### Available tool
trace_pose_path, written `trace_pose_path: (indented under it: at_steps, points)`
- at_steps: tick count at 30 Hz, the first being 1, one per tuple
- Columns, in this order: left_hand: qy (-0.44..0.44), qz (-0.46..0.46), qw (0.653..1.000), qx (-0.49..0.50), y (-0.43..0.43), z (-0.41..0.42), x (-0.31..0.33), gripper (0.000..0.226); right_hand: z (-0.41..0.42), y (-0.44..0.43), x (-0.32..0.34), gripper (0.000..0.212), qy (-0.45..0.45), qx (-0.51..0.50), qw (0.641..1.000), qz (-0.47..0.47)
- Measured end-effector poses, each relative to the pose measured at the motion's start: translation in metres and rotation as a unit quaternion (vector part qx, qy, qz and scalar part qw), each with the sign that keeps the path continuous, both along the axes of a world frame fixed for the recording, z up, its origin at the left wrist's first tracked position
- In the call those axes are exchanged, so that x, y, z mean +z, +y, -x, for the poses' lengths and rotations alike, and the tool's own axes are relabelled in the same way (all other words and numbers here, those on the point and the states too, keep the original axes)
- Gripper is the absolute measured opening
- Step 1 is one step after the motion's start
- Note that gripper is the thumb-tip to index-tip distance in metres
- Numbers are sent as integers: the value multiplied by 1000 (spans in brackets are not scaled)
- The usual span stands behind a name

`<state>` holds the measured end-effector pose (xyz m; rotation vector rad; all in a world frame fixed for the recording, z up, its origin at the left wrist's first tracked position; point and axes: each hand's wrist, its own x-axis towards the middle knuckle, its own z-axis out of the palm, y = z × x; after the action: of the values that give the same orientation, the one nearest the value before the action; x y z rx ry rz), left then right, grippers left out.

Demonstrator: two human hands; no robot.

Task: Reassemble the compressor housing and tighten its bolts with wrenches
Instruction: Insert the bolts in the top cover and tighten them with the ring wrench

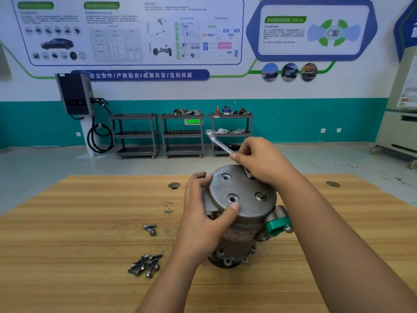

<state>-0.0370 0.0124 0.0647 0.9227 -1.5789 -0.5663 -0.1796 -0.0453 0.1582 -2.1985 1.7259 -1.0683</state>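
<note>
A grey metal compressor housing stands upright on the wooden table, its round end cover facing up with several bolt holes. My left hand grips the cover's left side, thumb pressed on the top near a hole. My right hand holds a silver wrench whose lower end sits on a bolt at the cover's far edge; the handle slants up to the left. A green fitting projects from the housing's right side.
A pile of several loose bolts lies on the table left of the housing, with two more bolts further back. A round hole is in the tabletop behind them. Three metal carts stand by the far wall.
</note>
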Motion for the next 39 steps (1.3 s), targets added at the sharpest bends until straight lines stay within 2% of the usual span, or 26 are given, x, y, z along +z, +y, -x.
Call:
trace_pose_path:
  at_steps: [2,4,8,11,13,15,17,19,21,24,26,28,31,33,39]
  points:
    - [5,-2,1000,0,-1,-1,0,50,10,-6,-4,28,-90,-2,996,-21]
    - [11,-5,1000,-3,-1,-2,-1,53,22,-8,-12,27,-225,24,971,-70]
    - [17,-4,1000,-5,1,-3,-1,57,42,-4,-35,10,-461,74,870,-157]
    - [11,-9,1000,-5,1,-1,-1,51,43,7,-54,16,-582,113,796,-121]
    - [4,-7,1000,2,1,1,-1,50,40,20,-65,14,-603,138,784,-48]
    - [1,-3,1000,10,0,2,-1,50,36,35,-77,14,-586,177,790,6]
    - [1,-3,1000,13,0,3,-2,50,38,48,-85,22,-529,206,823,32]
    - [2,-5,1000,12,0,2,-1,49,47,57,-86,36,-406,190,892,53]
    - [0,-2,1000,9,0,2,-1,47,55,64,-83,48,-237,168,954,72]
    - [-1,-3,1000,8,-1,3,0,48,54,74,-72,51,-45,148,985,70]
    - [3,-2,1000,7,0,4,-1,48,49,80,-65,54,56,112,989,83]
    - [9,1,1000,5,0,4,0,48,41,85,-58,53,113,101,980,131]
    - [20,1,1000,-1,1,3,1,52,25,91,-52,38,140,181,956,182]
    - [33,-6,999,-8,1,3,1,53,15,95,-53,37,162,231,938,203]
    - [15,10,1000,-6,0,-4,-3,53,-8,91,-43,28,167,259,916,255]
